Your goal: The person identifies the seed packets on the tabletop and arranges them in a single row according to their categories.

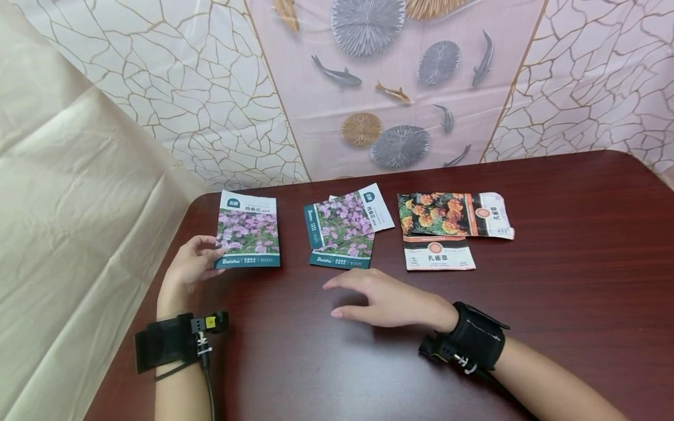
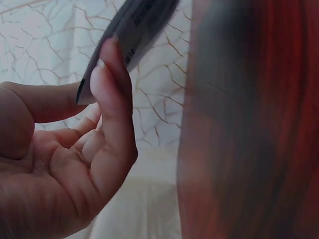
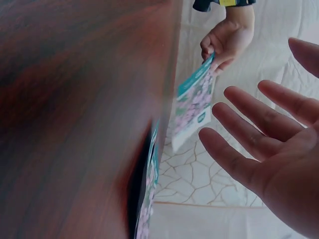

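Observation:
My left hand point(image 1: 193, 263) pinches a seed packet point(image 1: 247, 231) with pink flowers by its lower left edge, thumb on the front. In the left wrist view the packet point(image 2: 132, 42) is seen edge-on between thumb and fingers, raised off the table. My right hand point(image 1: 392, 298) is over the table with nothing in it, fingers and thumb spread apart. In front of its fingertips lie two overlapping pink-flower seed packets point(image 1: 342, 219), the upper one turned askew. The right wrist view shows the open right hand point(image 3: 269, 139) and, beyond it, the held packet point(image 3: 192, 102).
Two overlapping seed packets with orange flowers point(image 1: 439, 213) lie right of the middle on the dark red-brown table point(image 1: 568, 263). A patterned cloth point(image 1: 210, 88) hangs behind the table's back edge, and a cream cloth point(image 1: 68, 175) borders the left side. Each wrist wears a black strapped camera.

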{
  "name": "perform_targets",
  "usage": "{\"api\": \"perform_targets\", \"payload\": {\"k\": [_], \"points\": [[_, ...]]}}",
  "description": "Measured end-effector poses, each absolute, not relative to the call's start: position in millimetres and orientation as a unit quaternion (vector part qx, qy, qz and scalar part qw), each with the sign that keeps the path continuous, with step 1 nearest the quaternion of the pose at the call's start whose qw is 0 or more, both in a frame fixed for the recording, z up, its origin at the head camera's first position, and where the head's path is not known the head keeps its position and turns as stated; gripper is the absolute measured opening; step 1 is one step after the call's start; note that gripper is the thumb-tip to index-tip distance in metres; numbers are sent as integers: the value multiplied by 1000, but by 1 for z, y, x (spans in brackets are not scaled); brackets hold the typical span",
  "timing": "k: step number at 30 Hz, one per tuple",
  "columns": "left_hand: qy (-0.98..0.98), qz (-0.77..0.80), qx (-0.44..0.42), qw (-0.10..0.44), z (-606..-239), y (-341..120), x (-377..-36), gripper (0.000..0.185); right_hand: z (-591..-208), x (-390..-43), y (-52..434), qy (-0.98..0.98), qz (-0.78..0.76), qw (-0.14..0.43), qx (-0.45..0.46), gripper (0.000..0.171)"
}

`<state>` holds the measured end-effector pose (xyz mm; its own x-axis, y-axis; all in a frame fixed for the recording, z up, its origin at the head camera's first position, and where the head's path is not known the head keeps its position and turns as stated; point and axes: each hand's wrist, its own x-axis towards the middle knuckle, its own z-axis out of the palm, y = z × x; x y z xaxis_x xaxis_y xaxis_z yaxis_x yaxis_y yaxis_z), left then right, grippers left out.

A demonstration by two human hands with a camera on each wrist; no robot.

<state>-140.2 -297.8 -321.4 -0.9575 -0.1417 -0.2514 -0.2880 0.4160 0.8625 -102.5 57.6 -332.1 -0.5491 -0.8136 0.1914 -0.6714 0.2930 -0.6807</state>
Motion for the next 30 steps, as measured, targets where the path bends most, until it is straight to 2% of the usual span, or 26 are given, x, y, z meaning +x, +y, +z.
{"api": "perform_targets", "payload": {"k": [12,19,30], "points": [[877,435,-189,75,-346,-312,-147,36,-335,-94,50,806,-319,88,-491,42],[888,403,-212,67,-350,-314,-145,42,-338,-94,49,806,-306,94,-499,42],[924,318,-207,56,-348,-320,-142,30,-340,-93,49,806,-292,93,-506,41]]}}
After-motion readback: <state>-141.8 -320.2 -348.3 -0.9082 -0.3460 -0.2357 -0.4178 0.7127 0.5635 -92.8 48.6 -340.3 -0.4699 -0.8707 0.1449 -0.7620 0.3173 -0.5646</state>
